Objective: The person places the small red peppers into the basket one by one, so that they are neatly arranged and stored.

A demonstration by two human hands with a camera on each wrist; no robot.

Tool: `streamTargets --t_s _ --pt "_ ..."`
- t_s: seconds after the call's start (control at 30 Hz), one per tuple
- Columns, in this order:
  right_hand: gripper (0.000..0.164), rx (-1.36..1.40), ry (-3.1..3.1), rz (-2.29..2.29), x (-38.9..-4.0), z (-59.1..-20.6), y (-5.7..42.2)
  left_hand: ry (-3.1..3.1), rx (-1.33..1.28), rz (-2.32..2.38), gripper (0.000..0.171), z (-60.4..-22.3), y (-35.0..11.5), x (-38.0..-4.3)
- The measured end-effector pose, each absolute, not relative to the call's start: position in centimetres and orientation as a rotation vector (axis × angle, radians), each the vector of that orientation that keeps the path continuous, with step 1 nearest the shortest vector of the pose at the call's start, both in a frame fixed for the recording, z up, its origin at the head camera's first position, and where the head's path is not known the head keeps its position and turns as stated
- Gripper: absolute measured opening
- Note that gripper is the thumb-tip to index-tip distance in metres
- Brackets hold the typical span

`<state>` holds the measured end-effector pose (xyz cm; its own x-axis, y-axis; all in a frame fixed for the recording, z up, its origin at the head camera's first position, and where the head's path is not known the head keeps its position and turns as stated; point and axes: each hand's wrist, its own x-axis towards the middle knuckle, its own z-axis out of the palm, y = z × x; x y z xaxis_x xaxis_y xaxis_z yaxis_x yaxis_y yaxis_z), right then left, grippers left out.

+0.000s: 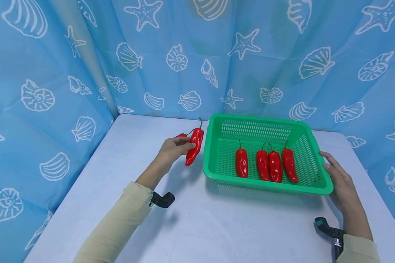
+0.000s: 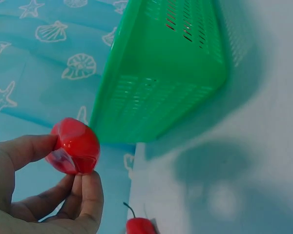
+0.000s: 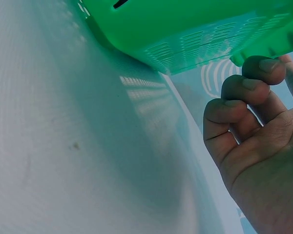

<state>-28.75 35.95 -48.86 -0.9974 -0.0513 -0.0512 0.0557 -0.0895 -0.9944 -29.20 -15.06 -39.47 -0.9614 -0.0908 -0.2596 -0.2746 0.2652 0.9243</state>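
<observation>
My left hand [image 1: 175, 149] pinches a red chili pepper [image 1: 196, 140] between thumb and fingertips, stem up, just left of the green basket [image 1: 266, 185]. In the left wrist view that pepper [image 2: 75, 146] is seen end-on, above the table. A second red pepper [image 2: 140, 226] lies on the table, partly hidden behind the left hand in the head view. Inside the basket lie several red peppers [image 1: 241, 163], stems pointing away. At the basket's right side, my right hand [image 1: 343, 184] holds the rim; the right wrist view shows its other fingers curled below.
A white-covered table [image 1: 217, 233] lies under everything. Behind it and to the left hangs a blue curtain [image 1: 171, 47] with white shell and starfish prints. Each wrist wears a black camera mount, such as the left one [image 1: 162, 200].
</observation>
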Motion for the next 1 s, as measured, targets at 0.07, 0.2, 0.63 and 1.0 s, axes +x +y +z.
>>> streamTargets --t_s 0.07,0.2,0.63,1.0 --pt "0.047 0.003 2.072 -2.266 -28.7 -48.9 35.9 2.376 -0.346 1.776 0.056 -39.3 -14.9 -29.2" --pt "0.047 -0.009 2.074 -2.266 -28.7 -48.9 35.9 2.400 -0.341 1.742 0.055 -39.0 -14.5 -29.1" --pt "0.047 -0.047 2.069 -2.269 -28.7 -48.8 35.9 2.415 -0.281 1.715 0.063 -37.6 -12.6 -29.4" --pt "0.047 -0.035 2.072 -2.259 -28.8 -48.7 35.8 2.369 -0.256 1.731 0.060 -37.1 -11.0 -29.5"
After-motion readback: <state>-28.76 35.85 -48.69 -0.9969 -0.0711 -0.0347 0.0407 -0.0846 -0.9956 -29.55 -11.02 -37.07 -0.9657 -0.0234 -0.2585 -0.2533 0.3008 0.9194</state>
